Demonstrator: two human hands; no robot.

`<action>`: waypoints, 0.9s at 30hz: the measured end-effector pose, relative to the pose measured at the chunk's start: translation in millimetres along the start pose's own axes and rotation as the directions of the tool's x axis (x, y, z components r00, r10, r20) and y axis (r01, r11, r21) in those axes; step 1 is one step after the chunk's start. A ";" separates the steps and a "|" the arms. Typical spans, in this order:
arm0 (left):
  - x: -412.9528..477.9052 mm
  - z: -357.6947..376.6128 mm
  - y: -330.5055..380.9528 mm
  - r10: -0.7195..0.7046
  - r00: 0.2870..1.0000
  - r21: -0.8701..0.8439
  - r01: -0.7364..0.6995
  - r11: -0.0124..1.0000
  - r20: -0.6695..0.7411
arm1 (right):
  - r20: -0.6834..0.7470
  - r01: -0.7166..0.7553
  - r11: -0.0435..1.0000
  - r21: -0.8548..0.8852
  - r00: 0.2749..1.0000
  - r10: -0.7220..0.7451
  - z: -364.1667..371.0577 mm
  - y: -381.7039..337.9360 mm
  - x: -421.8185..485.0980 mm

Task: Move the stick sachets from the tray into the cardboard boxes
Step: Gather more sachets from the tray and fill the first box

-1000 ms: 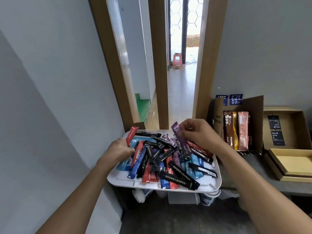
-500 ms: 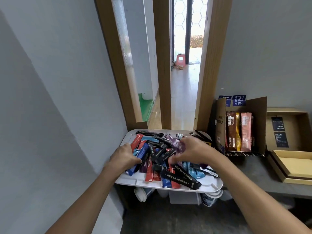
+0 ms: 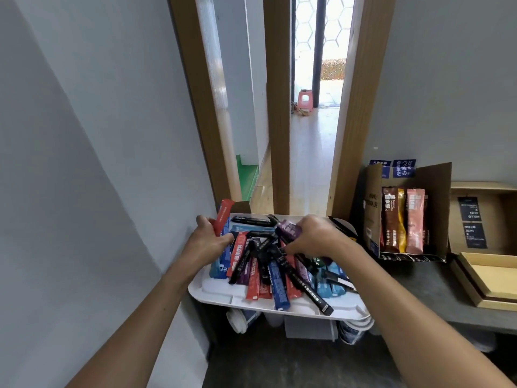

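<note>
— Left hand first: closed round a red sachet, gripped near the lower end, top end poking up above the knuckles, just off the far-left corner of the tray.

— Feel of it?

— Probably light and thin, glossy film, likely slippery; bends in the middle, stiffer at the sealed ends. Best pinched flat near one end or across the middle, thumb against fingers.

— Right of that thumb?

— Heap of stick sachets in red, blue, black and purple, crossed over one another, some wedged under others. Hard to lift one cleanly without dragging a neighbour. One long black sachet slanting toward the near rim, end close to the edge; liable to slide off if nudged.

— Right hand?

— Curled down into the pile, fingers bent round a purple sachet just left of the knuckles. Firmly gripped or only touched, cannot tell.

— Beyond the right wrist?

— Open cardboard box standing on the grey counter, near the tray's far-right corner, a few brown, yellow and pink sachets upright inside. Raised side flap between tray and box mouth: something to reach over or around. Further right, a second box with dark labels inside, and a shallow flat box in front of it.

— Below the hands?

— White containers under the tray, out of the way.
</note>
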State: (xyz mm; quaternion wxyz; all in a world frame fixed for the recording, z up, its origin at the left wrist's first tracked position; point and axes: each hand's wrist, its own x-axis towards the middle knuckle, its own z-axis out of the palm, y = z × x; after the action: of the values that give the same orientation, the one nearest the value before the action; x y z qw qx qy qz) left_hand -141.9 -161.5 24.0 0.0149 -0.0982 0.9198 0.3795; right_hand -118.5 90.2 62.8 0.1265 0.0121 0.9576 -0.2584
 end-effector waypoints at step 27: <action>23.7 33.2 16.1 0.015 1.000 0.487 -0.027 0.873 0.028 | -0.224 -0.145 0.982 -0.117 0.968 0.117 24.4 8.9 -0.4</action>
State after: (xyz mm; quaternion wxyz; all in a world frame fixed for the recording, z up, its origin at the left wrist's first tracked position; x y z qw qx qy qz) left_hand -169.9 -131.1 9.1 0.0457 -0.0770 0.9866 0.1367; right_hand -111.6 85.7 38.2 0.0391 0.0951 0.9778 -0.1825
